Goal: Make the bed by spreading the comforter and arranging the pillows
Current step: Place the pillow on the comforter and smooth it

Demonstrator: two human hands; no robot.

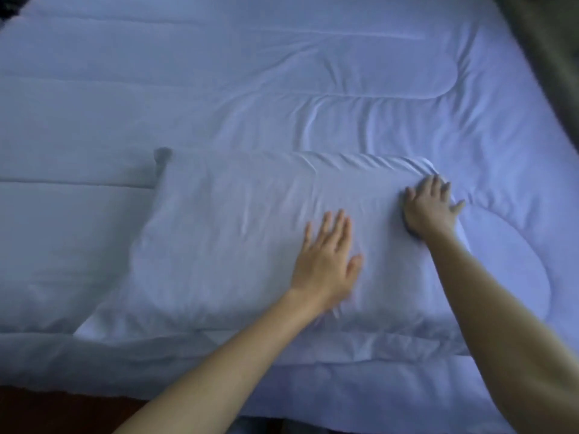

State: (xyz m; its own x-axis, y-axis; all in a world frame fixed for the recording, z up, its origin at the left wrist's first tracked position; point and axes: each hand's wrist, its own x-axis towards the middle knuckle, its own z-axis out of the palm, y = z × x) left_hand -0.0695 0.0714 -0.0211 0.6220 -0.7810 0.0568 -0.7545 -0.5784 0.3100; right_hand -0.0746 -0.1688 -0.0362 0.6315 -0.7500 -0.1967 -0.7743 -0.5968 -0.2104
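Head camera is looking down on a pale blue quilted fabric comforter [282, 73] lying spread over the bed. Its near edge is running along 6 o'clock, above a strip of dark reddish-brown floor [47, 411]. A pale blue rectangular soft pillow [225, 245] is lying on it just below centre, its long near edge close to that hem. Both hands are released, grasping nothing. The left hand [329, 258] is resting flat on the pillow's middle, and the right hand [429, 208] is pressing spread fingers onto its 3 o'clock end. Open comforter is stretching from 9 round to 2 o'clock.
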